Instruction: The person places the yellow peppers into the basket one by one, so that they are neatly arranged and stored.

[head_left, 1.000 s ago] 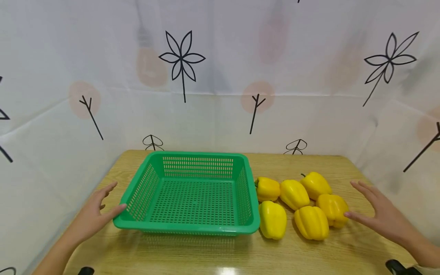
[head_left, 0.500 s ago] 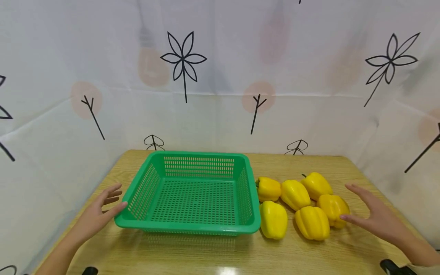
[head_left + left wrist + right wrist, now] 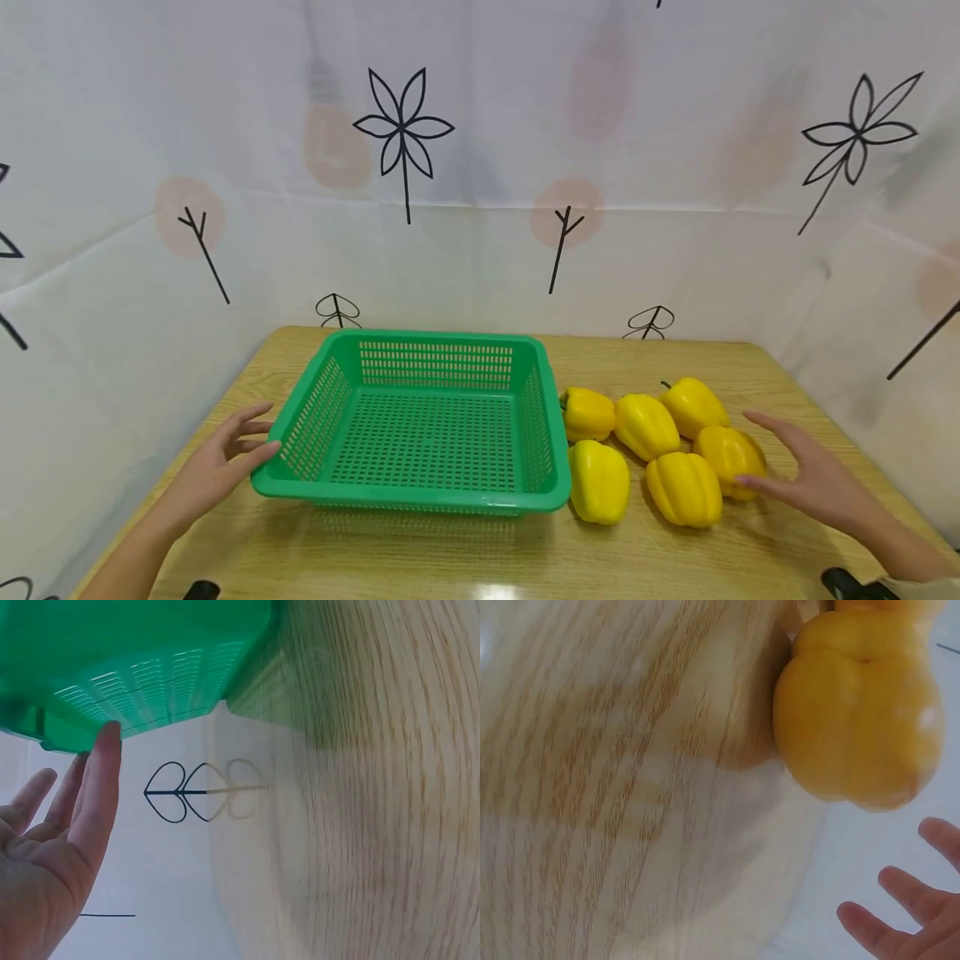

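Observation:
A green perforated plastic basket (image 3: pixel 420 501) stands on the table with nothing in it. My left hand (image 3: pixel 213 471) is beside its front left corner, fingers loosely bent, thumb tip at the rim; whether it touches is unclear. In the left wrist view the fingers (image 3: pixel 106 772) come up close to the basket's side (image 3: pixel 172 682). Several yellow bell peppers (image 3: pixel 684 490) lie to the basket's right. My right hand (image 3: pixel 817 487) is spread at the rightmost pepper (image 3: pixel 729 460), its thumb overlapping it in the head view. A gap separates the other fingers from a pepper (image 3: pixel 859 727) in the right wrist view.
The wooden table (image 3: pixel 420 554) reflects light near its front edge. A white cloth (image 3: pixel 480 267) with plant drawings hangs behind it and along both sides. One pepper (image 3: pixel 599 482) sits close against the basket's right side.
My right hand has moved left, closer to the rightmost pepper. My left hand has shifted slightly, its thumb staying by the basket corner. Basket and peppers keep their places.

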`<state>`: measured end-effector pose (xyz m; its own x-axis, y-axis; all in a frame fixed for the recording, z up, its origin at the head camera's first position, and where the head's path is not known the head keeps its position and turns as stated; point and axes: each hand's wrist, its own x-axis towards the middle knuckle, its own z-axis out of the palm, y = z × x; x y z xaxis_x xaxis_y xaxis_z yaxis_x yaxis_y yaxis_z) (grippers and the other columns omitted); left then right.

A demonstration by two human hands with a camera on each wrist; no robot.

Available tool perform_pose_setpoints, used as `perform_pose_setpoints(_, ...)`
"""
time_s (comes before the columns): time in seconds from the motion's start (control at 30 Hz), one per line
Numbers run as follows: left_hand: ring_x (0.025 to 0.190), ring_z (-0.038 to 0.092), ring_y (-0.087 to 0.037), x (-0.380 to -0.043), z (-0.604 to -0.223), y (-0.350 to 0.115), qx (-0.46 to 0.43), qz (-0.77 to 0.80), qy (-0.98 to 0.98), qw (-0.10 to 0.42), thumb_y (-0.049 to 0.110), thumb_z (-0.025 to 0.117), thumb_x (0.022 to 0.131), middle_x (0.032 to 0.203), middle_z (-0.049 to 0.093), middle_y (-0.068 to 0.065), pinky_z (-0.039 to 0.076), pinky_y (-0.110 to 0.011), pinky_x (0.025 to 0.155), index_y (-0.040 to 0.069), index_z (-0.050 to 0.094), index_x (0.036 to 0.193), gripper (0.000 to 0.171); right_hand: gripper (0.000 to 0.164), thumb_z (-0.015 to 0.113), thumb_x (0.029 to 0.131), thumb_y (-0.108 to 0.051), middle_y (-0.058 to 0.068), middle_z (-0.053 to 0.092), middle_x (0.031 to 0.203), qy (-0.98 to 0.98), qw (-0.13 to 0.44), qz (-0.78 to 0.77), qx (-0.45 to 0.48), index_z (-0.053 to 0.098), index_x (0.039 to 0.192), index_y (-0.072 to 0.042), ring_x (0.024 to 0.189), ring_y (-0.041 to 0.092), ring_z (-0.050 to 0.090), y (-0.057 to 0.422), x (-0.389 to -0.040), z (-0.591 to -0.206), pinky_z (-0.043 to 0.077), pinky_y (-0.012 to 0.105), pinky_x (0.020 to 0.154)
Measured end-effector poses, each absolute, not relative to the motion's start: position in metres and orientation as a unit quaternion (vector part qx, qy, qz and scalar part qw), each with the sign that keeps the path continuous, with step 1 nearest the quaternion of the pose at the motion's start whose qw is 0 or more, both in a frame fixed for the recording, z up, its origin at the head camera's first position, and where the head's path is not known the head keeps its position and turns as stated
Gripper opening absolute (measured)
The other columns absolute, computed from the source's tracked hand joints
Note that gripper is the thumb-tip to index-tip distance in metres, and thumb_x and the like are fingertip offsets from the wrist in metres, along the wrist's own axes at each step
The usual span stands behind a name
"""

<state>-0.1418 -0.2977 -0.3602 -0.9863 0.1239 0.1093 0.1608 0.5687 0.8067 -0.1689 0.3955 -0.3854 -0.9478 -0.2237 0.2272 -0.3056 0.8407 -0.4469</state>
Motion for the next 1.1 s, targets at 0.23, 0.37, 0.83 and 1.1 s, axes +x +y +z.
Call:
perform_pose_setpoints(0.23, 0.105, 0.056, -0.021, -0.143, -0.358, -0.2977, -0.058, -0.486, -0.872, 0.001, 0.026, 0.055, 0.096, 0.132, 0.039, -0.023, 0.049, -0.037, 0.076, 0.007, 0.024, 0.146, 0.062, 0.085, 0.079, 0.075, -0.028, 0.036, 0.034, 0.132, -0.958, 0.062, 0.246, 0.133, 0.034, 0.14, 0.002, 0.112, 0.057, 0.033, 0.3933, -0.1693, -0.3865, 0.032, 0.069, 0.076)
perform_pose_setpoints(0.37, 0.109, 0.052, -0.036, -0.1438, -0.3569, -0.2965, -0.046, -0.505, -0.862, -0.009, 0.026, 0.056, 0.095, 0.132, 0.038, -0.025, 0.05, -0.036, 0.071, 0.006, 0.024, 0.146, 0.063, 0.082, 0.08, 0.074, -0.028, 0.034, 0.038, 0.129, -0.958, 0.059, 0.242, 0.141, 0.037, 0.136, 0.004, 0.111, 0.054, 0.037, 0.3917, -0.1704, -0.3889, 0.037, 0.067, 0.075)
perform_pose_setpoints(0.83, 0.094, 0.059, -0.006, -0.1448, -0.355, -0.2942, -0.015, -0.535, -0.844, -0.033, 0.028, 0.059, 0.093, 0.134, 0.036, -0.023, 0.052, -0.034, 0.071, 0.006, 0.032, 0.144, 0.061, 0.076, 0.082, 0.071, -0.024, 0.03, 0.043, 0.124, -0.952, 0.067, 0.251, 0.164, 0.043, 0.13, 0.005, 0.103, 0.048, 0.045, 0.3857, -0.1743, -0.3904, 0.05, 0.051, 0.067)
perform_pose_setpoints(1.1, 0.094, 0.059, -0.005, -0.1445, -0.3547, -0.2939, -0.009, -0.537, -0.843, -0.034, 0.028, 0.059, 0.093, 0.134, 0.035, -0.023, 0.052, -0.035, 0.071, 0.006, 0.032, 0.144, 0.062, 0.077, 0.084, 0.068, -0.027, 0.027, 0.046, 0.122, -0.953, 0.065, 0.248, 0.164, 0.046, 0.128, 0.003, 0.098, 0.024, 0.05, 0.3874, -0.1782, -0.393, 0.052, 0.041, 0.061)
